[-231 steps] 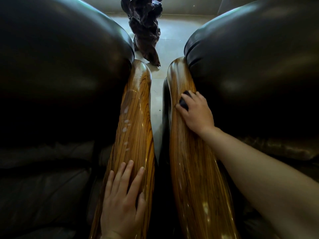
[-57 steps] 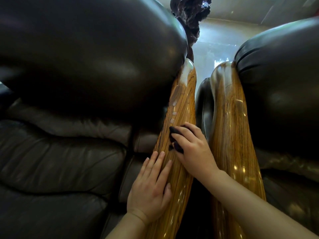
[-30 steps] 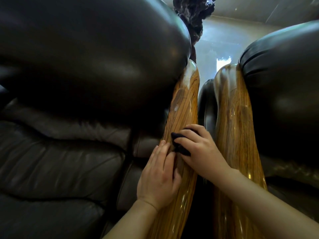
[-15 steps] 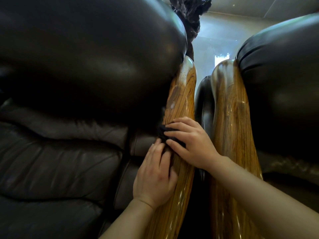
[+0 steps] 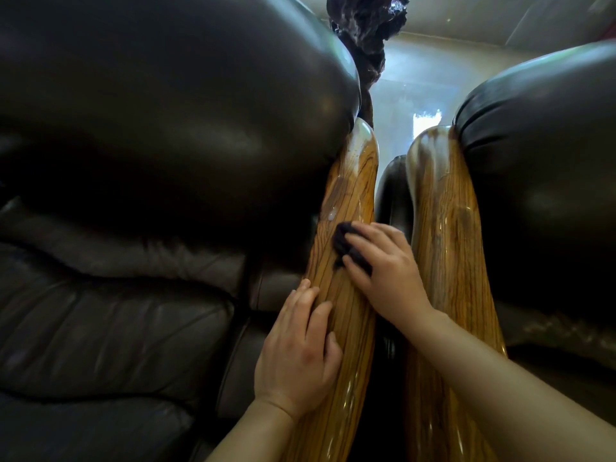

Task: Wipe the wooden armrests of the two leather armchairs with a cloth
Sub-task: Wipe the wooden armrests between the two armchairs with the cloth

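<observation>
Two glossy striped wooden armrests run side by side up the middle of the head view. My right hand presses a small dark cloth onto the left armrest, about halfway up its length. A wet sheen and a pale droplet lie on the wood just above the cloth. My left hand rests flat, fingers together, on the same armrest's left side, lower down. The right armrest is untouched; my right forearm crosses its lower part.
The left dark leather armchair fills the left half, its seat cushion below. The right leather armchair bulges at right. A narrow dark gap separates the armrests. A dark gnarled wooden carving stands on the pale floor beyond.
My right hand moved the cloth from the right armrest to the left one, and over the last second rubbed it slightly up the wood. My left hand slid a little lower.
</observation>
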The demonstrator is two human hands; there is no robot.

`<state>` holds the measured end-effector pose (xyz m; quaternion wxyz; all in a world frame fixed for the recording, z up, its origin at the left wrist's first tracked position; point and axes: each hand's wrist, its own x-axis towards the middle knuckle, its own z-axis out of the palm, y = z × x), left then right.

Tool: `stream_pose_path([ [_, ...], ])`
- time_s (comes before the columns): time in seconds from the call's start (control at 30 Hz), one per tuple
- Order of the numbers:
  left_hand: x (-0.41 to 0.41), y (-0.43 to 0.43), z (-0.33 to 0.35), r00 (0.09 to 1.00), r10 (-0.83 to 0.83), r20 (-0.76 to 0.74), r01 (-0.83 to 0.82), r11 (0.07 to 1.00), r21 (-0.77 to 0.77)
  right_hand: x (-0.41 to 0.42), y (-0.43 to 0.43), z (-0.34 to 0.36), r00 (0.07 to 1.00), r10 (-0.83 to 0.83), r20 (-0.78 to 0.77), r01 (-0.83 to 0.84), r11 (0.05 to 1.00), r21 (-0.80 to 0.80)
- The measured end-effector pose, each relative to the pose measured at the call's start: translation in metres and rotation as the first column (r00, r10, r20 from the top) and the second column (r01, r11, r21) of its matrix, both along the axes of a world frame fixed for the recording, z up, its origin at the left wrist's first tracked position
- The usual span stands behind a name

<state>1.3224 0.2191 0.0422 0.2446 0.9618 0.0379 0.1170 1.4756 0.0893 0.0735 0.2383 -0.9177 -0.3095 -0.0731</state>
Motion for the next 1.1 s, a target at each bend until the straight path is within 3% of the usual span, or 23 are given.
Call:
stream_pose_path([
  [0.07, 0.001, 0.000, -0.001, 1.000, 0.006, 0.000, -0.006, 1.000, -0.003, 0.019, 0.021, 0.000, 0.969, -0.192, -0.157, 0.203, 0.977, 0.058],
  [0.13, 0.002, 0.000, -0.001, 1.000, 0.013, -0.008, -0.013, 1.000, -0.002, 0.044, 0.039, 0.000, 0.935, -0.266, -0.235, 0.282, 0.959, 0.035],
  [0.33, 0.001, -0.001, -0.001, 1.000, 0.008, -0.014, -0.008, 1.000, 0.009, 0.047, 0.039, 0.007, 0.958, -0.195, -0.211, 0.199, 0.980, -0.001],
  [0.4, 0.002, 0.000, -0.001, 1.000, 0.003, -0.015, -0.003, 1.000, 0.008, 0.019, 0.023, 0.000, 0.967, -0.126, -0.222, 0.139, 0.989, 0.043],
  [0.5, 0.002, 0.000, -0.001, 1.000, 0.002, -0.020, -0.002, 1.000, 0.010, -0.011, 0.012, -0.007, 0.948, -0.168, -0.269, 0.210, 0.968, 0.138],
  [0.63, 0.001, -0.001, 0.002, 0.999, 0.014, -0.030, -0.014, 1.000, 0.008, -0.004, 0.032, -0.003, 0.974, -0.192, -0.121, 0.197, 0.980, 0.025],
  [0.8, 0.001, -0.001, 0.002, 0.999, 0.016, -0.037, -0.016, 1.000, 0.005, 0.022, 0.038, 0.005, 0.999, 0.006, 0.045, 0.000, 0.991, -0.137],
  [0.87, 0.000, -0.001, 0.004, 0.999, 0.015, -0.033, -0.015, 1.000, 0.001, 0.013, 0.031, 0.004, 0.970, 0.172, 0.171, -0.139, 0.972, -0.189],
  [0.93, 0.002, -0.001, 0.005, 1.000, 0.013, -0.026, -0.013, 1.000, 0.009, 0.025, 0.030, 0.010, 0.958, 0.221, 0.185, -0.179, 0.959, -0.222],
  [1.0, 0.002, -0.002, 0.004, 1.000, 0.017, -0.025, -0.017, 1.000, 0.009, 0.050, 0.042, 0.022, 0.996, 0.042, 0.075, -0.038, 0.997, -0.061],
  [1.03, 0.001, -0.002, 0.004, 0.999, 0.018, -0.029, -0.018, 1.000, -0.001, 0.063, 0.050, 0.030, 0.996, -0.070, -0.053, 0.076, 0.990, 0.121],
  [1.1, 0.002, -0.001, 0.006, 0.999, 0.014, -0.034, -0.014, 1.000, -0.005, 0.081, 0.062, 0.045, 0.922, -0.099, -0.374, 0.298, 0.798, 0.524],
])
